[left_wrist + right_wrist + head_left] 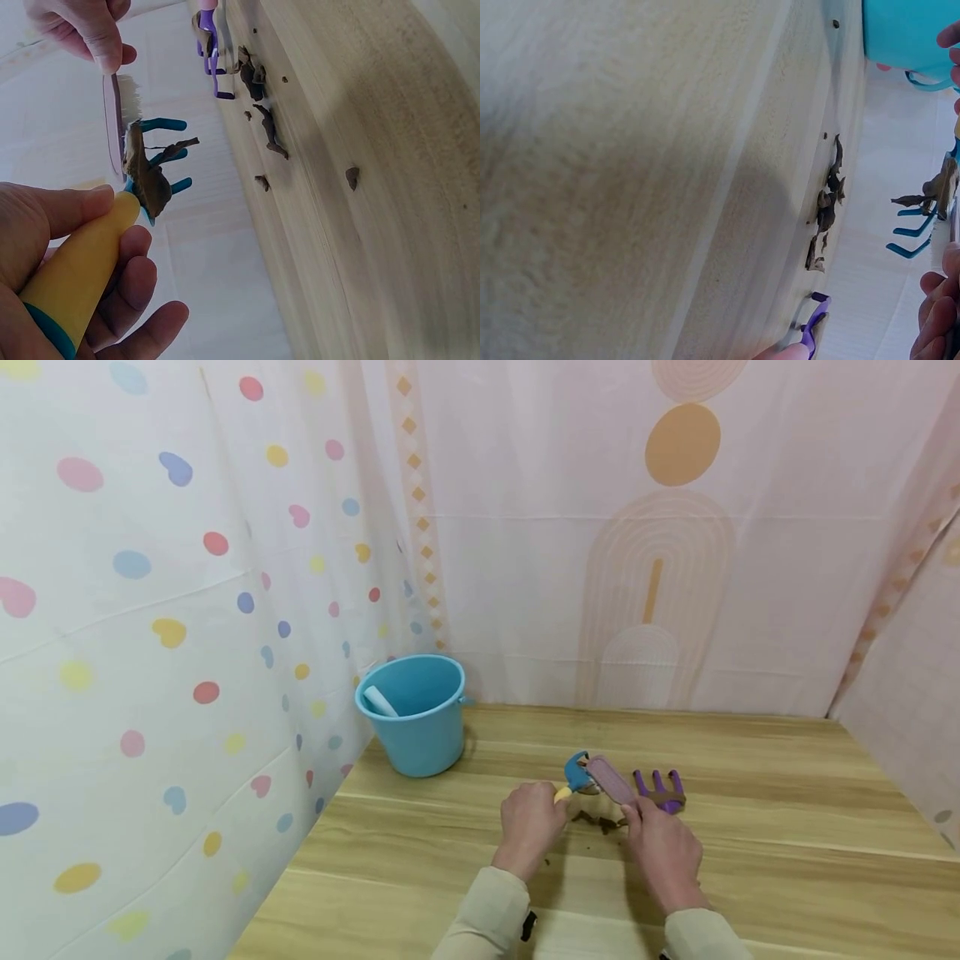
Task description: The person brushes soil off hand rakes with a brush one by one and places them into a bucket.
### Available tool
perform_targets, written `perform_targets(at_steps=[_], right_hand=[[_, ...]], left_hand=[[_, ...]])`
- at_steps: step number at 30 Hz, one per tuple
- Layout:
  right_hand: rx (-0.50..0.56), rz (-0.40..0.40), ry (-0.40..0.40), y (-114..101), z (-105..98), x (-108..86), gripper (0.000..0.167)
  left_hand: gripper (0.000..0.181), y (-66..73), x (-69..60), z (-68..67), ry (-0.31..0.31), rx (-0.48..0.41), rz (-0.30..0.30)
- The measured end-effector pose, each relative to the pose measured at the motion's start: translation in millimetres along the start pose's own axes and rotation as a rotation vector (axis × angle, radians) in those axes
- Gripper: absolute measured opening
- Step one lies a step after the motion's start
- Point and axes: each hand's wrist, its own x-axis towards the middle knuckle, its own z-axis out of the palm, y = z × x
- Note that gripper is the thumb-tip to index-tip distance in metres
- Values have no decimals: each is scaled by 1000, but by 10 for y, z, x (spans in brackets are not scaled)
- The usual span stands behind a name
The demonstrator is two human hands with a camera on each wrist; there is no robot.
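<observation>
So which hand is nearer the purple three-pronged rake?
The right hand: it is just on the person's side of the purple three-pronged rake, while the left hand is farther off, to the rake's left.

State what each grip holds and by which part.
The left grip holds a blue-pronged rake by its yellow handle; the right grip holds a pink brush by the end nearer the person.

Yellowish, wood-grained surface (780,827); light-blue bucket (423,743) at its far left corner; teal rake (576,772) with yellow handle (82,262); mauve brush (611,779); purple rake (670,807); brown scraps (271,134); beyond the left edge, white curtain (150,693) with multicoloured dots.
</observation>
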Motion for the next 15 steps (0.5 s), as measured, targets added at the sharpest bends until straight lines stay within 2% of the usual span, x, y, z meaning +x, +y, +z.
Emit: perform_targets(at_steps=[7, 10, 15], right_hand=[[17, 13, -7, 26, 13, 4, 28], [14, 28, 1, 103, -21, 14, 29], [4, 81, 5, 269, -91, 46, 32]], left_hand=[[31, -20, -5, 7, -5, 1, -1], [33, -41, -9, -11, -1, -5, -8], [40, -43, 21, -92, 47, 2, -14]])
